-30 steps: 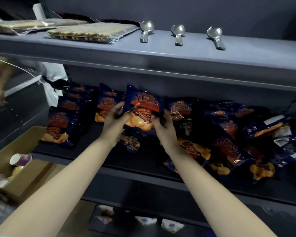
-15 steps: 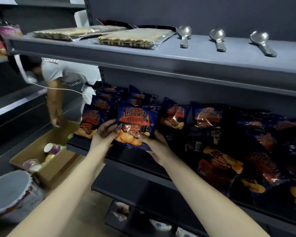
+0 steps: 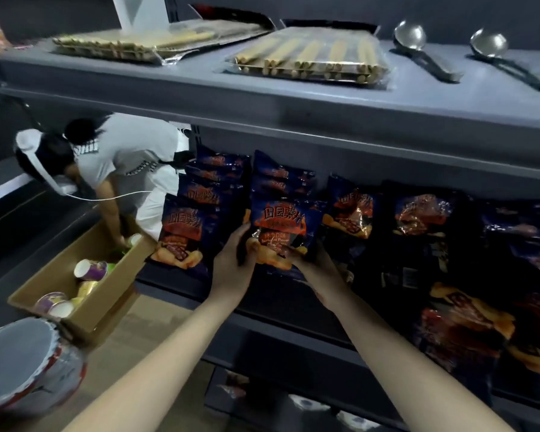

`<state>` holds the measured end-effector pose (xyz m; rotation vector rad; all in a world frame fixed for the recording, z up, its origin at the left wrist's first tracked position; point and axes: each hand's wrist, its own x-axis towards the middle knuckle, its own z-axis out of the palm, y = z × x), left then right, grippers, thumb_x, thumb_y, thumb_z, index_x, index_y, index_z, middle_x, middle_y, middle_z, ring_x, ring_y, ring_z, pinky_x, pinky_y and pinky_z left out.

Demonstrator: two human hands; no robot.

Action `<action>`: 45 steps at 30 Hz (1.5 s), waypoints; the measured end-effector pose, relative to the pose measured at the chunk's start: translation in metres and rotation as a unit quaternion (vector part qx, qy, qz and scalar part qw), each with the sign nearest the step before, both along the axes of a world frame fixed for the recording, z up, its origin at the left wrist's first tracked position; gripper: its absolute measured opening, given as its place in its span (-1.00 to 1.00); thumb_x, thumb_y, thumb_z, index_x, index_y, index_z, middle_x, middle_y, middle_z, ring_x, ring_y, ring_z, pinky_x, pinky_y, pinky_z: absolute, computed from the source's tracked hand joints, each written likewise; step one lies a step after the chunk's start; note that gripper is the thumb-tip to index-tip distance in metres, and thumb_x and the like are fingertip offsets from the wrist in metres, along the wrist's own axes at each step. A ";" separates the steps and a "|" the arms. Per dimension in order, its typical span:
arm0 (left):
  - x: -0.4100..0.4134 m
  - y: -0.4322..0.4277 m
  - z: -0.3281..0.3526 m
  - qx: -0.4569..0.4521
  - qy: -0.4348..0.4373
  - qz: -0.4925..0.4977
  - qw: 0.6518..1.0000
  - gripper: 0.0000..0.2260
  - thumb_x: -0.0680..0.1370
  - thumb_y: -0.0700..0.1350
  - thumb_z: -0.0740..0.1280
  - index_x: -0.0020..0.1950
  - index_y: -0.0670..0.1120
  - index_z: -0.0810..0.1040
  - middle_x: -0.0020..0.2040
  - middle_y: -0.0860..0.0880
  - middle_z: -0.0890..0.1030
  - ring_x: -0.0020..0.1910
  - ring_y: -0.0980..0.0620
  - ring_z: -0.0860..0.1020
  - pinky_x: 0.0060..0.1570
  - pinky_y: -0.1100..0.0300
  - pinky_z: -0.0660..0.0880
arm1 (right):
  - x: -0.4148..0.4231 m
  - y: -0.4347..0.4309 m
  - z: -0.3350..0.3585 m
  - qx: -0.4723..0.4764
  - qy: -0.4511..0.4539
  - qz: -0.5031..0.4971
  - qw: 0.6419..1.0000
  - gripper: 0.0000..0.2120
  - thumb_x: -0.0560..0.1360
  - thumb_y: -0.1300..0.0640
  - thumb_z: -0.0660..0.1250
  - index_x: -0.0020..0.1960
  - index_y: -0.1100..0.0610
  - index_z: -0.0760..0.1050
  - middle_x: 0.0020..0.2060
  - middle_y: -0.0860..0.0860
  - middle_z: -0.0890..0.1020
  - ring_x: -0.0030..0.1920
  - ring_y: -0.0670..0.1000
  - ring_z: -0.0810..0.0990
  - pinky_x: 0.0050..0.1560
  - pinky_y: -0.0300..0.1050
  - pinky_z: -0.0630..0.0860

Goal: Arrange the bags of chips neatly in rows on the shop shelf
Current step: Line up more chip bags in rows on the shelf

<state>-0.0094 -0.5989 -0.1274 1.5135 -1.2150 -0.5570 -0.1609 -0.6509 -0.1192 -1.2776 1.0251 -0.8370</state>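
A dark blue chip bag (image 3: pixel 286 219) with orange print stands upright at the front of the second row on the dark shelf (image 3: pixel 262 302). My left hand (image 3: pixel 234 263) grips its lower left edge, thumb on the front. Holding its lower right corner is my right hand (image 3: pixel 317 269). A first row of upright bags (image 3: pixel 184 232) stands to the left, with more bags behind both rows. To the right, one upright bag (image 3: pixel 351 213) and a loose heap of bags (image 3: pixel 468 319) lie across the shelf.
Above is a grey shelf (image 3: pixel 293 98) with packs of wafer sticks (image 3: pixel 312 56) and metal ladles (image 3: pixel 418 48). At left a person (image 3: pixel 125 163) bends over a cardboard box (image 3: pixel 85 294) of cups on the floor. A round tub (image 3: pixel 22 363) sits at bottom left.
Both hands have set the bag a little further back and upright in the second row. The view shifted right and down; the person at left bent lower over the box.
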 end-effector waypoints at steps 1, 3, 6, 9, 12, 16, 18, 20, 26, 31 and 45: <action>0.000 -0.001 -0.001 -0.001 -0.009 -0.002 1.000 -0.60 0.58 -0.22 0.23 0.41 0.01 0.33 0.26 0.15 0.42 0.27 0.23 0.37 0.18 0.53 0.26 | 0.001 0.001 0.003 -0.011 0.025 0.006 1.000 -0.46 0.50 0.09 0.36 0.39 -0.08 0.21 0.14 -0.14 0.45 0.08 -0.11 0.52 -0.08 -0.25 0.53; 0.000 -0.003 -0.004 -0.003 -0.023 0.001 1.000 -0.57 0.58 -0.24 0.22 0.42 0.02 0.30 0.29 0.14 0.41 0.29 0.22 0.35 0.21 0.52 0.25 | 0.007 0.003 0.009 0.007 0.066 0.014 0.998 -0.40 0.50 0.04 0.34 0.43 -0.09 0.11 0.12 -0.12 0.41 0.05 -0.05 0.51 -0.13 -0.11 0.61; 0.003 -0.006 -0.013 -0.008 -0.021 0.002 1.000 -0.49 0.55 -0.30 0.22 0.45 0.03 0.25 0.37 0.05 0.38 0.38 0.13 0.31 0.36 0.20 0.27 | 0.012 -0.003 0.010 0.027 0.151 0.028 0.988 -0.49 0.55 0.09 0.24 0.42 -0.07 0.11 0.13 0.02 0.49 -0.07 0.07 0.63 -0.11 0.02 0.64; 0.006 -0.006 -0.022 0.002 -0.047 -0.010 0.999 -0.43 0.52 -0.31 0.24 0.47 0.06 0.21 0.45 0.01 0.30 0.45 0.06 0.23 0.41 0.10 0.21 | 0.014 -0.007 0.010 0.063 0.207 0.057 0.975 -0.51 0.57 0.11 0.20 0.45 0.02 0.14 0.21 0.12 0.51 -0.17 0.05 0.67 -0.15 -0.06 0.64; 0.009 -0.008 -0.027 0.018 -0.065 -0.029 0.997 -0.41 0.52 -0.28 0.27 0.49 0.06 0.19 0.50 -0.02 0.21 0.48 0.02 0.16 0.41 0.12 0.15 | 0.019 -0.007 0.008 0.076 0.255 0.051 0.963 -0.53 0.56 0.08 0.22 0.43 0.10 0.23 0.12 0.13 0.56 -0.20 0.03 0.67 -0.21 -0.13 0.63; 0.014 -0.012 -0.030 0.004 -0.098 -0.039 0.994 -0.41 0.51 -0.24 0.30 0.48 0.07 0.19 0.50 -0.03 0.19 0.47 0.02 0.15 0.41 0.04 0.16 | 0.023 -0.007 0.009 0.045 0.295 0.025 0.954 -0.56 0.52 -0.02 0.29 0.35 0.08 0.32 -0.01 0.06 0.57 -0.29 0.00 0.68 -0.29 -0.13 0.64; 0.015 -0.013 -0.029 -0.008 -0.122 -0.039 0.992 -0.39 0.49 -0.25 0.32 0.48 0.06 0.20 0.50 -0.03 0.20 0.44 0.04 0.17 0.40 0.02 0.18 | 0.024 -0.006 0.007 0.007 0.308 -0.007 0.951 -0.51 0.50 -0.06 0.33 0.35 0.05 0.28 0.05 0.09 0.59 -0.34 0.01 0.68 -0.36 -0.12 0.63; 0.016 -0.014 -0.030 -0.014 -0.141 -0.043 0.989 -0.39 0.48 -0.25 0.33 0.47 0.06 0.21 0.49 -0.03 0.20 0.44 -0.02 0.18 0.39 -0.03 0.21 | 0.026 -0.004 0.003 -0.037 0.340 -0.046 0.939 -0.41 0.46 -0.13 0.36 0.39 0.03 0.22 0.09 0.13 0.60 -0.40 0.02 0.67 -0.38 -0.05 0.63; 0.018 -0.015 -0.034 0.024 -0.189 -0.071 0.979 -0.32 0.48 -0.14 0.36 0.51 0.10 0.10 0.55 -0.03 -0.06 0.50 -0.14 -0.01 0.41 -0.07 0.09 | 0.042 0.007 -0.015 -0.170 0.586 -0.111 0.784 -0.26 0.45 -0.36 0.15 0.46 0.04 0.13 0.09 0.18 0.56 -0.01 0.19 0.62 -0.18 0.01 0.58; 0.017 -0.017 -0.034 0.044 -0.236 -0.090 0.967 -0.31 0.51 -0.08 0.32 0.53 0.05 0.01 0.55 -0.08 -0.17 0.51 -0.17 -0.12 0.44 -0.07 -0.07 | 0.051 0.014 -0.021 -0.148 0.588 -0.159 0.779 -0.26 0.45 -0.36 0.16 0.48 0.01 0.10 0.23 0.16 0.49 0.08 0.22 0.59 -0.14 0.02 0.54; 0.017 -0.016 -0.036 0.019 -0.176 -0.075 0.981 -0.24 0.46 -0.32 0.32 0.53 0.01 -0.01 0.53 -0.19 0.01 0.49 -0.21 0.04 0.43 -0.08 0.05 | 0.050 0.035 -0.032 -0.203 0.504 -0.199 0.815 -0.58 0.44 0.13 0.29 0.29 0.01 0.35 0.03 0.02 0.63 -0.04 0.13 0.62 -0.25 -0.18 0.35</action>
